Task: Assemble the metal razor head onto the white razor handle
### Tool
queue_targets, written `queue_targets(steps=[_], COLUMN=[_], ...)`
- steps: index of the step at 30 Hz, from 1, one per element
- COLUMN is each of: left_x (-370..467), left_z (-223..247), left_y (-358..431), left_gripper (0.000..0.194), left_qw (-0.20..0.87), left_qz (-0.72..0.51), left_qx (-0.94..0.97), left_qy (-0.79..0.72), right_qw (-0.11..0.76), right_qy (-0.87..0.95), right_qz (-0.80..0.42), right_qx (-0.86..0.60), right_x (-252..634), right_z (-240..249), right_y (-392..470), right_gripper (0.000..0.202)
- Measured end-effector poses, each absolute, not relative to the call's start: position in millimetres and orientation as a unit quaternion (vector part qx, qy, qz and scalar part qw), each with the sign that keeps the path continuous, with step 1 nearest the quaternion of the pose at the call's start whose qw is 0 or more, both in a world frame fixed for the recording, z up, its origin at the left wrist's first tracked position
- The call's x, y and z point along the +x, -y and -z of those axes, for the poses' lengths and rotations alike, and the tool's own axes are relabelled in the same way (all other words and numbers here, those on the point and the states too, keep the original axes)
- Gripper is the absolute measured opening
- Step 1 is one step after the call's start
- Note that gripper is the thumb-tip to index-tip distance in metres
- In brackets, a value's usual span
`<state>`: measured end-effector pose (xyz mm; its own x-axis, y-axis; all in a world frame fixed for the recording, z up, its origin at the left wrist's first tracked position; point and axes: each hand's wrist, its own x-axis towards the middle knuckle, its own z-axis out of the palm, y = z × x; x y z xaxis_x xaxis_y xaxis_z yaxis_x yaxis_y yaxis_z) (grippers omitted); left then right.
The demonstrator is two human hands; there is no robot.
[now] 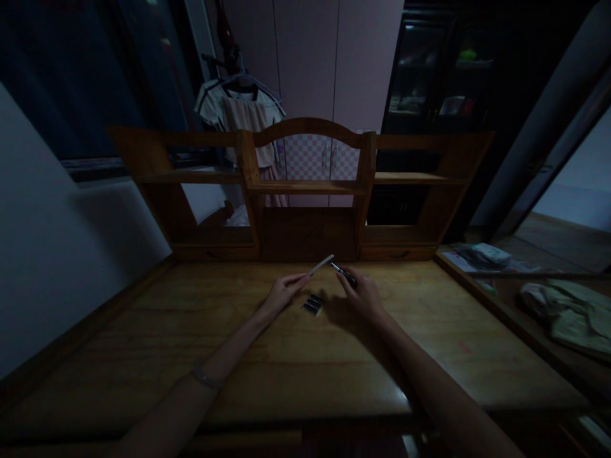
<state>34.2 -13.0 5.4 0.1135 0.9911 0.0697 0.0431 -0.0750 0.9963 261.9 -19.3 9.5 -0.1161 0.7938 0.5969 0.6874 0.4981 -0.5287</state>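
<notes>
A thin, pale strip (321,264), seen nearly edge-on, is held slantwise above the middle of the desk (229,381), its far end pointing up and to the right. The left grip (285,292) is closed on its near, lower end, thumb and fingers pinching it. Just beside the strip's far end is the metal tip of a slim, dark-handled tool (347,277); whether the two touch cannot be told. The right grip (363,298) is wrapped around the tool's handle, which slopes down to the right. Below and between both hands, a small black pack (312,304) with lighter bands lies flat on the desk. A bracelet (207,376) circles the left wrist.

At the far edge of the desk stands a wooden shelf unit (305,187) with an arched middle top and a low drawer on each side. Behind it, on the left, a white shirt with dark trim (212,105) hangs near a pale pink wardrobe (305,63) with checkered lower panels. A dark glass-fronted cabinet (424,70) stands far right, and a blue curtain (71,76) hangs far left. To the right of the desk, crumpled pale fabric (575,312) lies on a lower surface, nearer than some plastic-wrapped items (489,256).
</notes>
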Motion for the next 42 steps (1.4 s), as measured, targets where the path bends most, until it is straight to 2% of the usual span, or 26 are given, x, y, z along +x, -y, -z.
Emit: queue_targets(steps=[15,23,30,42], left_x=[30.7,30.2,29.1,31.9], left_z=[-2.2,-6.8,-7.9,0.1], left_y=[8.2,10.3,7.5,4.3], left_gripper=[0.066,0.064,0.055,0.049], left_qw=[0.507,0.525,0.477,0.434], left_qz=[-0.463,-0.473,-0.509,-0.530], left_qx=[0.544,0.537,0.517,0.566], left_qy=[-0.483,-0.461,-0.495,-0.459], right_qw=[0.445,0.443,0.451,0.444], right_qy=[0.744,0.743,0.741,0.745], right_qz=[-0.067,-0.057,-0.068,-0.062], right_qx=[-0.494,-0.499,-0.493,-0.494], right_x=[261.7,261.5,261.2,261.6], right_z=[-10.8,-13.5,-13.1,-14.2], right_y=[20.3,21.4,21.8,22.8], right_gripper=[0.033,0.034,0.034,0.033])
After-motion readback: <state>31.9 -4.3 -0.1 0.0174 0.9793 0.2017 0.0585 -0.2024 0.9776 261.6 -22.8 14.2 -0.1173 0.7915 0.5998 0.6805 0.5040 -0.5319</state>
